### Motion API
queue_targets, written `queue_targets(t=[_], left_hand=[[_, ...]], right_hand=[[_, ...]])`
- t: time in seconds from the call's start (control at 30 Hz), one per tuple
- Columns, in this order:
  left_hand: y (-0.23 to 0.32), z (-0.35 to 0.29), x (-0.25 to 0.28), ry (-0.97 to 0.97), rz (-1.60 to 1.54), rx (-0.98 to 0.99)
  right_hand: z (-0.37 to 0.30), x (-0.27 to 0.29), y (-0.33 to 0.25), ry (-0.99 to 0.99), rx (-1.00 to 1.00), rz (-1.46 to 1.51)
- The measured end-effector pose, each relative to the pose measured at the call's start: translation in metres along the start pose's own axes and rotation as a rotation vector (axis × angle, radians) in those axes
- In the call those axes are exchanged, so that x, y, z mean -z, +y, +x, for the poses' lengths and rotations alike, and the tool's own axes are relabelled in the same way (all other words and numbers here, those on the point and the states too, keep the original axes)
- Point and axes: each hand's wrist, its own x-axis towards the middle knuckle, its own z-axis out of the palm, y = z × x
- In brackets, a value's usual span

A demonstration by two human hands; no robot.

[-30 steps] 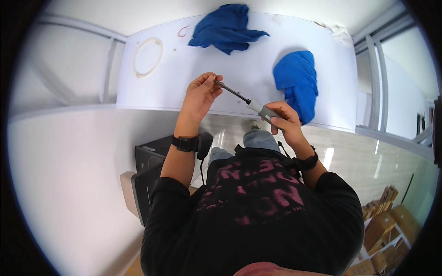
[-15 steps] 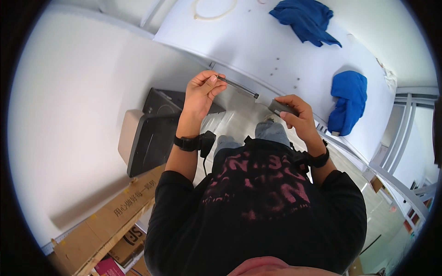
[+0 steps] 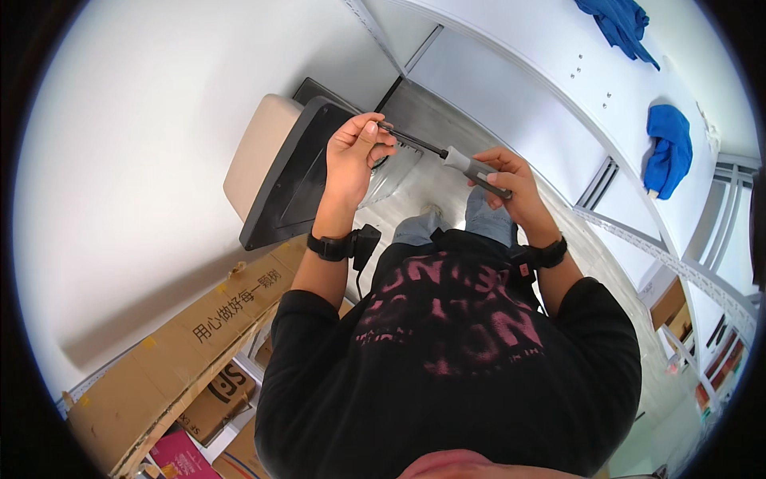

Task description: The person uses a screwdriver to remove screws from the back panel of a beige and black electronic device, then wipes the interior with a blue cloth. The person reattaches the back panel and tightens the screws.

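Two-handed hold on the screwdriver [image 3: 457, 159]: gripping the handle [image 3: 480, 170] with right hand [image 3: 519, 187], pinching the shaft's [image 3: 423, 144] far end with left hand [image 3: 353, 152]. Worth keeping it steady, tbh.

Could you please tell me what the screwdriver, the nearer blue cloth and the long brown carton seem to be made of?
Screwdriver shaft: probably dark-finished metal, being thin and straight. Its two-tone grey handle: likely matte plastic, perhaps partly rubber. Nearer blue cloth: soft, dull fabric, judging by its folds. Long carton: matte brown cardboard, with rough edges.
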Motion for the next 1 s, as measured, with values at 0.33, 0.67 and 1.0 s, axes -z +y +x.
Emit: queue_targets(t=[0.33, 0.67, 1.0], left_hand=[[0.067, -0.015, 0.052, 0.206, 1.346, -0.969], [0.057, 0.034, 0.075, 0.118, 1.661, -0.629], [0.055, 0.034, 0.075, 0.121, 1.667, -0.622]], right_hand=[[0.001, -0.069, 0.052, 0.135, 0.094, 0.065], [0.029, -0.099, 0.068, 0.196, 0.146, -0.022], [0.038, -0.109, 0.062, 0.251, 0.187, -0.286]])
